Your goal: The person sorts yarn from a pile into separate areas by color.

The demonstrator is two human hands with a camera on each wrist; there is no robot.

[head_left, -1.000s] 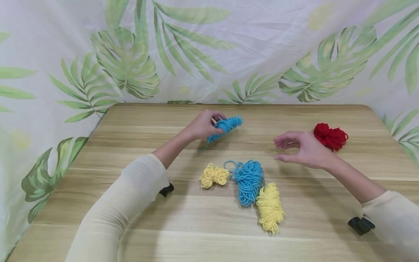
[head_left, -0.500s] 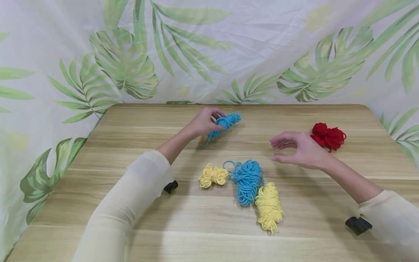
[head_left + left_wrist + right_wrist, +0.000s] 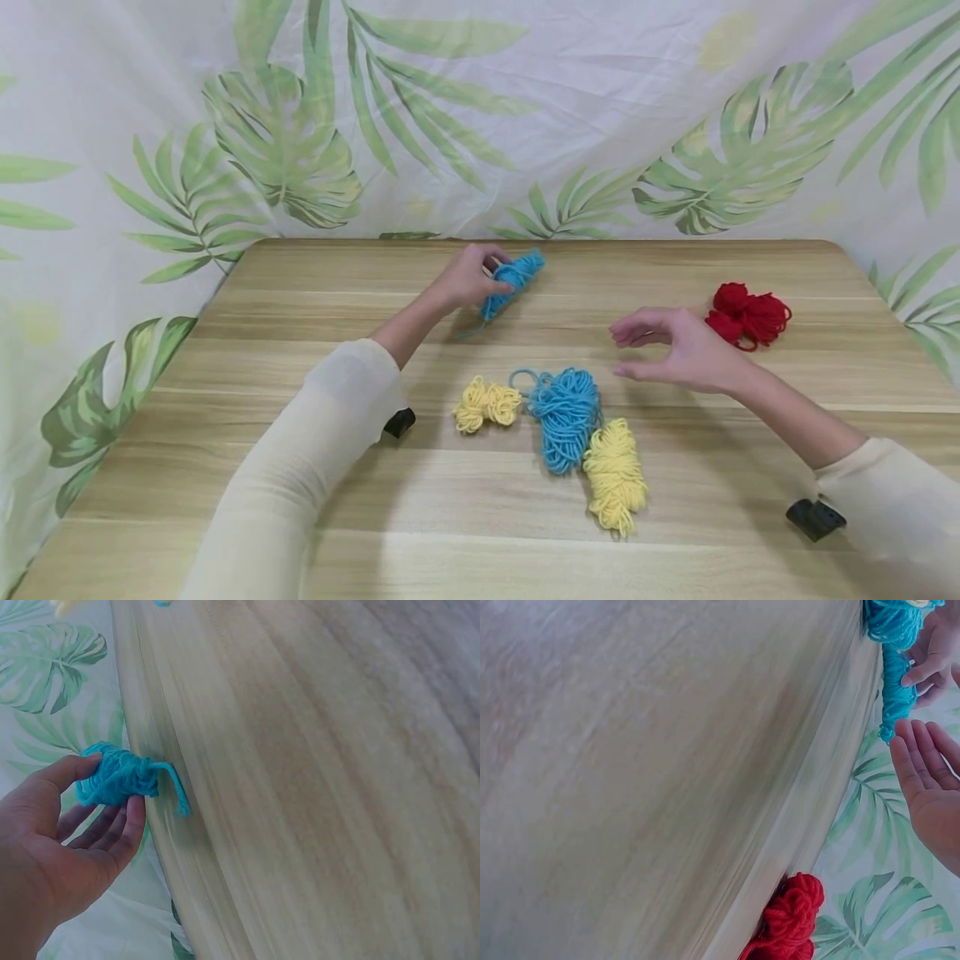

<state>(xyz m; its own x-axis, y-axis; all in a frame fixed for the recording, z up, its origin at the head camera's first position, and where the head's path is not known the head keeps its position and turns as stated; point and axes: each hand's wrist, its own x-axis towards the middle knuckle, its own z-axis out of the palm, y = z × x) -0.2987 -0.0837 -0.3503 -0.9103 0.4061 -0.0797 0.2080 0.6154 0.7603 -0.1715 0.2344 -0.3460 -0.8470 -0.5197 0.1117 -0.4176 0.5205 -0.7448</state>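
My left hand [image 3: 471,277] pinches a skein of blue yarn [image 3: 516,277] between thumb and fingers near the far side of the table. In the left wrist view the thumb lies on top of this blue skein [image 3: 116,776] and the fingers curl below, while a loose yarn end dangles from it. My right hand [image 3: 675,346] hovers over the table with thumb and fingers apart, holding nothing. Just behind it to the right lies a red yarn bundle [image 3: 753,317], its near edge close to the hand. The right wrist view shows the right hand [image 3: 934,784] with fingers extended.
A larger blue skein [image 3: 566,417] lies mid-table. To its left is a small yellow bundle [image 3: 487,405], and a longer yellow skein [image 3: 617,477] sits against its lower right. A leaf-print cloth [image 3: 450,108] hangs behind the wooden table [image 3: 375,517].
The held blue skein has turned more upright in the head view, with its far end shifting left and up. My right hand has drifted slightly left, still holding nothing.
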